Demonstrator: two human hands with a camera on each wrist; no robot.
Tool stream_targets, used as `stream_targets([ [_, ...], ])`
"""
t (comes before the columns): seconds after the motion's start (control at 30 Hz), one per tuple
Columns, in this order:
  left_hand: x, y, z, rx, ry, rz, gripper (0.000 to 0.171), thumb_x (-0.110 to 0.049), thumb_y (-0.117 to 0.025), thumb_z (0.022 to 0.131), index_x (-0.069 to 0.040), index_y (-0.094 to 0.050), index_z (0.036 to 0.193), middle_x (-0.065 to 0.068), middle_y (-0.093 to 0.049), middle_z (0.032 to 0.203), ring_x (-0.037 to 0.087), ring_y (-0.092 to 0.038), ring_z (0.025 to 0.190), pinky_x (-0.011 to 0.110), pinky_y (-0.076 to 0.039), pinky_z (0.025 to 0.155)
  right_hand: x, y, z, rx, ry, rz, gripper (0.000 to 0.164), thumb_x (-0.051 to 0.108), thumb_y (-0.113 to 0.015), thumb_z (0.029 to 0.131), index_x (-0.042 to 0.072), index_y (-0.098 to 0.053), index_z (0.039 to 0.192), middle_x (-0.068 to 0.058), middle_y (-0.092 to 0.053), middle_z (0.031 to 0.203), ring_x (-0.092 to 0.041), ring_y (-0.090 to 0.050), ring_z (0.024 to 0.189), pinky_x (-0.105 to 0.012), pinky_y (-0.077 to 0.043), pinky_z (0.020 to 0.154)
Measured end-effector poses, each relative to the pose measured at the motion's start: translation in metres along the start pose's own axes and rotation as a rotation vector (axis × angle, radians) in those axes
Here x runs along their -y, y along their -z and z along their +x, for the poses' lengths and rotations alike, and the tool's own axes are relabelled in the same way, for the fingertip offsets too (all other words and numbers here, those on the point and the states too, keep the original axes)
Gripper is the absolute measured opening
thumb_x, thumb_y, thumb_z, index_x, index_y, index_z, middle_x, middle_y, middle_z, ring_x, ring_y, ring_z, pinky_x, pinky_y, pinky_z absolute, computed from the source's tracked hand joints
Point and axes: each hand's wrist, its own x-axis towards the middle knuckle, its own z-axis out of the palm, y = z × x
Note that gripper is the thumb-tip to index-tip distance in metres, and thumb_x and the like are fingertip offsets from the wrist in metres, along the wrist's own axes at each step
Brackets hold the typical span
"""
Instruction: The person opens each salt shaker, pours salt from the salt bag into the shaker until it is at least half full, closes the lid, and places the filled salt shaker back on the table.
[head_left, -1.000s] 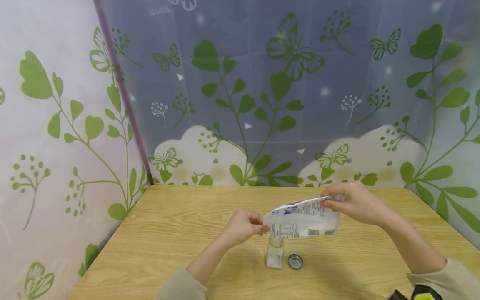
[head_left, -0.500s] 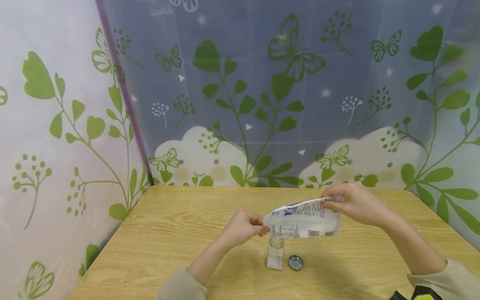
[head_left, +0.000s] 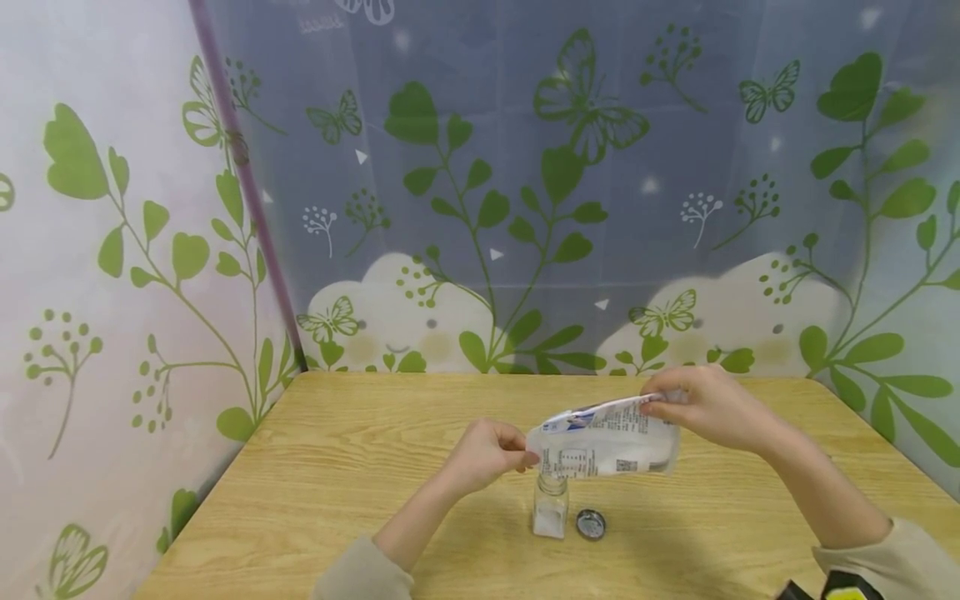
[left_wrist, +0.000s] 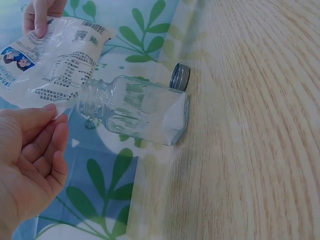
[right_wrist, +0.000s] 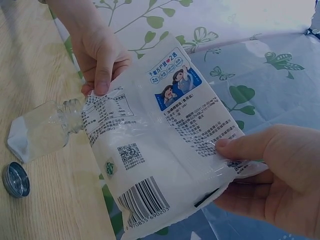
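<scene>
Two items stand nearest me on the surface (head_left: 375,433): an uncapped glass jar (head_left: 551,508), upright, with white matter (left_wrist: 174,117) at its bottom, and a metal lid (head_left: 591,524) just to its right, hollow side up. Neither has visibly shifted over the last second. Beyond them, my left hand (head_left: 483,457) pinches the jar-side corner of a printed white bag (head_left: 611,446) between thumb and fingers; my right hand (head_left: 708,406) grips the bag's other, higher end. Both hands hold the same position as a second ago. I judge this a steady hold, corner lined up at the jar's mouth; I record no clear rise in the white matter. Whether bag and rim touch, and whether anything is running, I cannot tell.

The left wrist view shows what the head view does not: the white matter has a sloped top. The right wrist view alone makes the digits under the bag's barcode (right_wrist: 143,201) legible. Only the head view sets the whole far edge of the surface against the leaf-printed backdrop (head_left: 480,50).
</scene>
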Motion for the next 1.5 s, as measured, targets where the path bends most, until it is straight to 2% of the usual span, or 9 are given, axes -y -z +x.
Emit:
stream_targets([
  [0.43, 0.0017, -0.0004, 0.0007, -0.003, -0.001, -0.008, 0.010, -0.014, -0.072, 0.078, -0.006, -0.071, 0.072, 0.005, -0.066, 0.069, 0.010, -0.054, 0.062, 0.024, -0.038, 0.053, -0.0006, -0.0010, 0.0016, -0.008, 0.002, 0.002, 0.004, 0.017, -0.066, 0.086, 0.015, -0.069, 0.086, 0.008, -0.066, 0.083, -0.005, -0.058, 0.070, -0.026, -0.047, 0.060],
  [1.1, 0.0034, -0.0009, 0.0004, 0.002, 0.000, 0.001, 0.013, -0.017, -0.072, 0.079, -0.008, -0.070, 0.069, -0.005, -0.063, 0.065, 0.009, -0.050, 0.061, 0.024, -0.036, 0.051, 0.0005, 0.0012, 0.0016, 0.012, -0.007, 0.009, 0.004, 0.017, -0.066, 0.086, 0.014, -0.069, 0.088, 0.006, -0.067, 0.085, -0.005, -0.059, 0.070, -0.026, -0.047, 0.060],
  [1.5, 0.0034, -0.0012, 0.0004, 0.007, 0.005, 0.003, 0.013, -0.017, -0.071, 0.080, -0.008, -0.070, 0.069, -0.004, -0.063, 0.065, 0.010, -0.049, 0.061, 0.025, -0.036, 0.052, 0.0005, 0.0009, 0.0011, 0.016, -0.018, 0.011, 0.004, 0.016, -0.066, 0.086, 0.014, -0.069, 0.088, 0.005, -0.067, 0.085, -0.004, -0.059, 0.069, -0.025, -0.047, 0.059],
])
